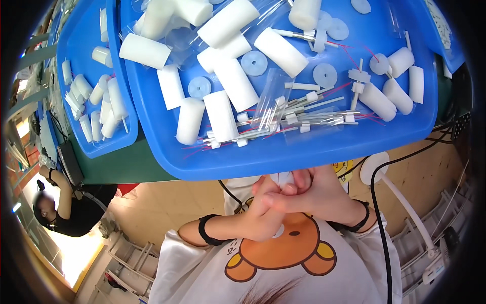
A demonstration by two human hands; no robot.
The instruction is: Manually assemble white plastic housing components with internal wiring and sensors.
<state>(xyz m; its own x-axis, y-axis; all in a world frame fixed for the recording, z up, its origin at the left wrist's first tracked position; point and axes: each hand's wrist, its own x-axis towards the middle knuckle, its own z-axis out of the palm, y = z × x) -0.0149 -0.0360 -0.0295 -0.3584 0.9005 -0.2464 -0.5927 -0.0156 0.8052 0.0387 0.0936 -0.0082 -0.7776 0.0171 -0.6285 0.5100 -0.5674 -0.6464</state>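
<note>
Just below the front rim of a large blue tray (283,171), my two hands are closed together in front of my shirt. My left hand (260,213) and my right hand (321,193) both grip a white cylinder (282,179). Only its end shows between the fingers, with a thin red line on it; the rest is hidden. In the tray lie several thick white foam cylinders (236,83) and round translucent discs (254,63). Thin metal rods with small white collars and red wires (291,119) lie nearer the front, beside clear plastic tubes (272,99).
A smaller blue tray (96,149) with white cylinders stands to the left on the green table (126,164). A black cable (377,202) hangs on the right, near a white jointed stand (410,207). Another person (76,207) in black is at the far left.
</note>
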